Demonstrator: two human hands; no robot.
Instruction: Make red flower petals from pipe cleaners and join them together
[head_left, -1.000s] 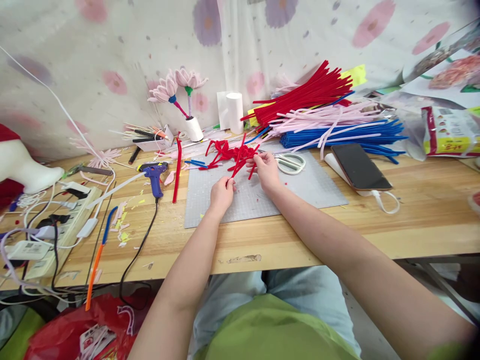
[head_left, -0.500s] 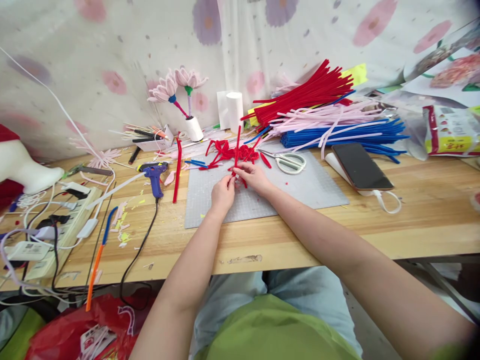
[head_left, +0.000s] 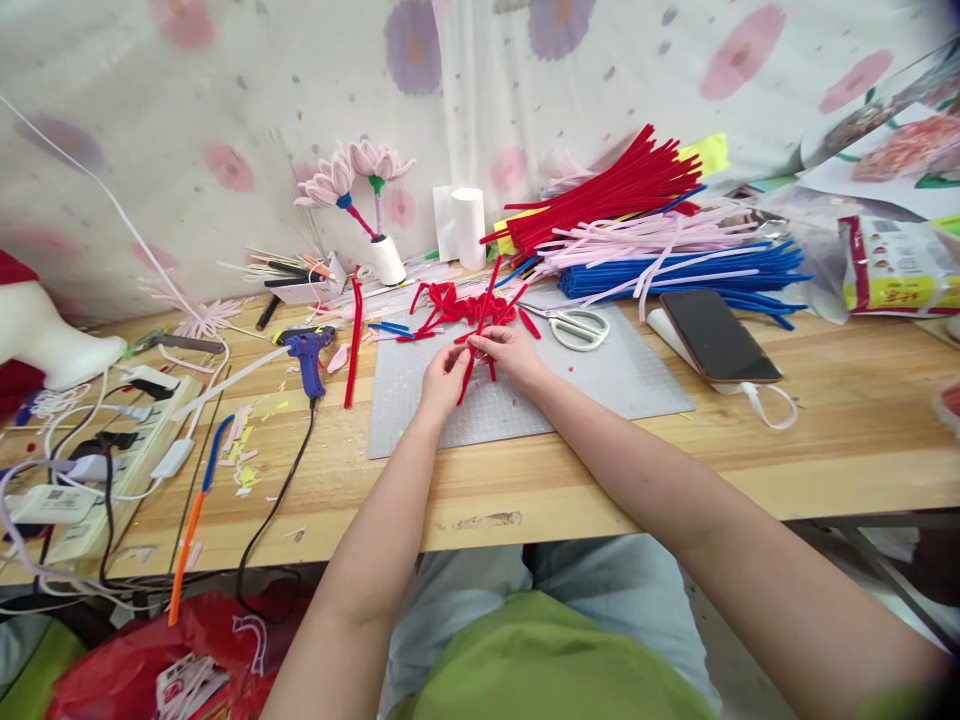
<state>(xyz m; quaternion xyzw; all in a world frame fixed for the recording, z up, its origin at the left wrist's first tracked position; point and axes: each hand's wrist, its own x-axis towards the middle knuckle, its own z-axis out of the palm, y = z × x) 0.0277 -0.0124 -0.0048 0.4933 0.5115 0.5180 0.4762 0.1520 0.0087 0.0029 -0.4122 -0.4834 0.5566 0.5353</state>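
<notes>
Over the grey cutting mat, my left hand and my right hand are close together, both with fingers closed on a red pipe cleaner. One end of it slants down between the hands, and a red length rises up and to the right above my fingers. How the pieces join at the fingertips is too small to tell. Just behind the hands lies a heap of bent red pipe cleaners. Scissors with pale handles rest to the right of the heap.
Bundles of red, pink and blue pipe cleaners lie at the back right, near a phone. At left are a glue gun, a power strip and two pink flowers in a white holder.
The red pipe cleaner between my hands has tilted from upright to a slant, and its lower end now shows below the fingers. My left hand's fingers have shifted slightly.
</notes>
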